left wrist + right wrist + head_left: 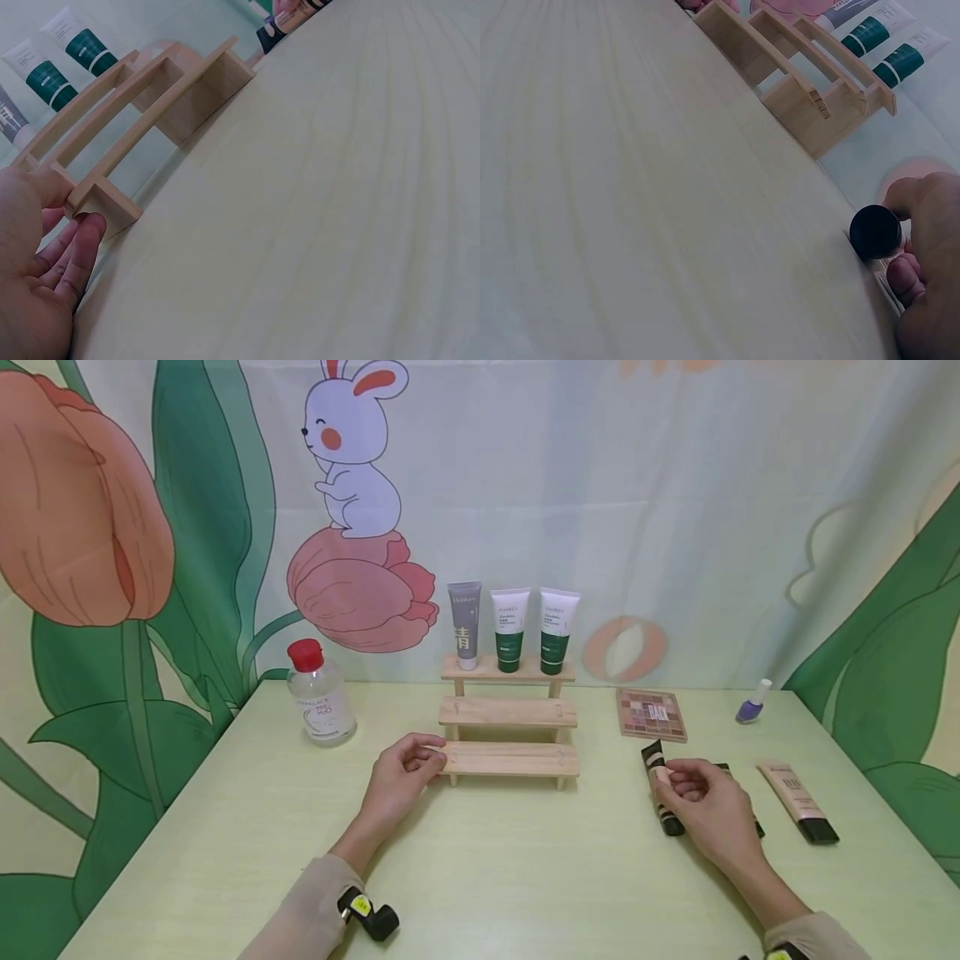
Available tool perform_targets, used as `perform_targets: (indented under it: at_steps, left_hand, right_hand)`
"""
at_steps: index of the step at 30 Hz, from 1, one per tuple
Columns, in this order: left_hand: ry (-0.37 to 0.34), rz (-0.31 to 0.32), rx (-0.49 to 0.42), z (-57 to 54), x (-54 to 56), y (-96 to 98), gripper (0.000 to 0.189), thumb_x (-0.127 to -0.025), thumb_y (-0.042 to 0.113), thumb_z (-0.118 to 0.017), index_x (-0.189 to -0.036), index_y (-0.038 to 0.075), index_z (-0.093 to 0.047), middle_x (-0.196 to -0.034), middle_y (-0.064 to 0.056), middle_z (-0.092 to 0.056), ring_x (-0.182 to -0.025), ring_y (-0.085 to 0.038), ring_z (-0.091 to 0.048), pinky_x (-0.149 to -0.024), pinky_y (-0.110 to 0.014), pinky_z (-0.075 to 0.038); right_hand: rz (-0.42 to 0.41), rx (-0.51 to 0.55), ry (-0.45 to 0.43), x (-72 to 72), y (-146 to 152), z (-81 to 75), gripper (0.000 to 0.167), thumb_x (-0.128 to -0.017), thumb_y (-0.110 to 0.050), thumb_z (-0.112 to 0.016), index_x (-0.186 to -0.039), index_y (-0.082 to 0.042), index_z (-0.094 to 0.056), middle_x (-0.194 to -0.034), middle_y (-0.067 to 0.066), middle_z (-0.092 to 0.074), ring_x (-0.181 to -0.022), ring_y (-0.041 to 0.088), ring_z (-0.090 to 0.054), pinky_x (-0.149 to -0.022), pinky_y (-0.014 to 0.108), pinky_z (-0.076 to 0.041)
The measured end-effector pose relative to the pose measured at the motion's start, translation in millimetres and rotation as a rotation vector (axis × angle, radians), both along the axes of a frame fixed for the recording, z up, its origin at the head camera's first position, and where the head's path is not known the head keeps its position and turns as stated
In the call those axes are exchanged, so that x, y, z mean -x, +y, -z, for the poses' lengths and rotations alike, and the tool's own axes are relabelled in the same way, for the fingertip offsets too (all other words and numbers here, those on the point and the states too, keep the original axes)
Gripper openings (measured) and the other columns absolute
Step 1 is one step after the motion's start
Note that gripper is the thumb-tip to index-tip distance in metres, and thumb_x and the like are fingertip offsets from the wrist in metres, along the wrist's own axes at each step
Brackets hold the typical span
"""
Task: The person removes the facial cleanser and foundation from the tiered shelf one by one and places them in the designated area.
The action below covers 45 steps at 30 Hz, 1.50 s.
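Observation:
A three-step wooden display rack (508,758) stands mid-table. My left hand (401,778) pinches the left end of its lowest step between thumb and fingers, as the left wrist view also shows. On the top step stand a grey tube (465,625) and two white-and-green tubes (510,631). To the right, my right hand (711,810) pinches a slim black-and-beige cosmetic tube (654,760) by its middle; the tube's round black cap (875,232) faces the right wrist camera. Another dark tube (760,831) lies mostly hidden behind that hand.
Right of the rack lies an eyeshadow palette (651,715). Farther right are a purple nail polish bottle (753,703) and a beige BB cream tube (798,802) with a black cap. A clear bottle with a red cap (322,697) stands at the left. A printed curtain hangs behind.

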<state>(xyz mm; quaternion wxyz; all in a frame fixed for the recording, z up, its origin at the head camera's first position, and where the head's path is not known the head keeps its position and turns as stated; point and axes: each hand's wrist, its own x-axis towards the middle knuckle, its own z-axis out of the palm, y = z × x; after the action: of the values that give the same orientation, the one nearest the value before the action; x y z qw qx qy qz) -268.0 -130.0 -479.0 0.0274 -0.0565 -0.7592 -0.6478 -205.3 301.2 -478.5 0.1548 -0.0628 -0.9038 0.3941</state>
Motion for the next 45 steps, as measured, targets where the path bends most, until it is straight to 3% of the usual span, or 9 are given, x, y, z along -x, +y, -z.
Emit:
perform_targets:
  at_steps: [10,14,19,23,29,34,41,45]
  left_hand:
    - [0.005,-0.001,0.006,2.3,1.0,-0.6,0.022,-0.106,0.010,-0.077,-0.128,0.005,-0.077,-0.106,-0.015,-0.075,-0.092,-0.024,-0.071,-0.083,-0.029,-0.066]
    - [0.006,-0.005,0.015,2.7,0.9,-0.7,0.023,-0.107,0.011,-0.077,-0.129,0.005,-0.076,-0.107,-0.014,-0.075,-0.092,-0.023,-0.071,-0.083,-0.029,-0.066]
    - [0.010,-0.003,0.014,1.9,1.1,-1.6,0.023,-0.107,0.010,-0.077,-0.129,0.005,-0.077,-0.107,-0.014,-0.075,-0.092,-0.022,-0.071,-0.083,-0.029,-0.066]
    - [0.006,0.002,0.008,2.1,2.1,-2.6,0.021,-0.107,0.010,-0.077,-0.128,0.007,-0.077,-0.106,-0.015,-0.075,-0.091,-0.022,-0.071,-0.083,-0.029,-0.066]
    - [0.001,0.006,-0.003,2.9,2.6,-1.9,0.021,-0.106,0.009,-0.077,-0.127,0.006,-0.077,-0.106,-0.015,-0.075,-0.091,-0.021,-0.070,-0.084,-0.029,-0.066]
    - [-0.005,0.001,-0.005,3.4,1.6,-1.7,0.021,-0.106,0.009,-0.077,-0.127,0.006,-0.077,-0.105,-0.014,-0.075,-0.091,-0.021,-0.070,-0.085,-0.029,-0.067]
    - [0.005,0.002,0.001,2.9,0.9,-1.8,0.021,-0.106,0.009,-0.077,-0.127,0.007,-0.077,-0.105,-0.013,-0.075,-0.089,-0.020,-0.070,-0.084,-0.029,-0.067]
    - [0.003,0.004,0.000,3.3,1.5,-2.7,0.021,-0.106,0.010,-0.077,-0.127,0.007,-0.077,-0.105,-0.013,-0.075,-0.090,-0.020,-0.070,-0.083,-0.028,-0.067]
  right_hand:
    - [0.042,0.015,-0.002,-1.5,-1.7,0.2,0.044,-0.108,-0.031,-0.076,-0.137,0.001,-0.070,-0.115,0.017,-0.073,-0.099,0.024,-0.064,-0.070,0.009,-0.050]
    - [0.060,0.000,0.035,-2.5,-1.5,-0.2,0.046,-0.108,-0.033,-0.076,-0.140,0.000,-0.069,-0.117,0.016,-0.072,-0.100,0.023,-0.064,-0.071,0.007,-0.048]
    - [0.079,0.028,0.110,-3.3,-2.8,-1.2,0.042,-0.106,-0.023,-0.077,-0.143,-0.005,-0.068,-0.121,0.013,-0.070,-0.099,0.017,-0.061,-0.072,0.006,-0.047]
    - [0.055,0.134,0.187,-2.5,-4.3,-5.3,0.045,-0.106,-0.016,-0.076,-0.148,-0.007,-0.065,-0.129,0.012,-0.069,-0.106,0.012,-0.063,-0.081,0.005,-0.050]
    - [-0.053,0.296,0.272,1.2,-6.3,-19.9,0.051,-0.107,-0.011,-0.076,-0.155,-0.005,-0.058,-0.143,0.012,-0.064,-0.125,0.011,-0.063,-0.098,0.008,-0.053]
    - [-0.123,0.364,0.320,15.3,-14.7,-38.6,0.052,-0.106,-0.008,-0.076,-0.155,-0.006,-0.058,-0.141,0.008,-0.064,-0.127,0.015,-0.065,-0.100,0.011,-0.056]
    - [-0.234,0.443,0.385,48.2,-34.9,-66.2,0.049,-0.103,0.000,-0.076,-0.149,-0.005,-0.062,-0.135,0.002,-0.067,-0.126,0.018,-0.067,-0.099,0.014,-0.058]
    - [-0.282,0.450,0.420,67.5,-50.3,-79.6,0.047,-0.104,-0.005,-0.078,-0.148,-0.005,-0.064,-0.134,0.004,-0.068,-0.126,0.022,-0.068,-0.099,0.016,-0.059]
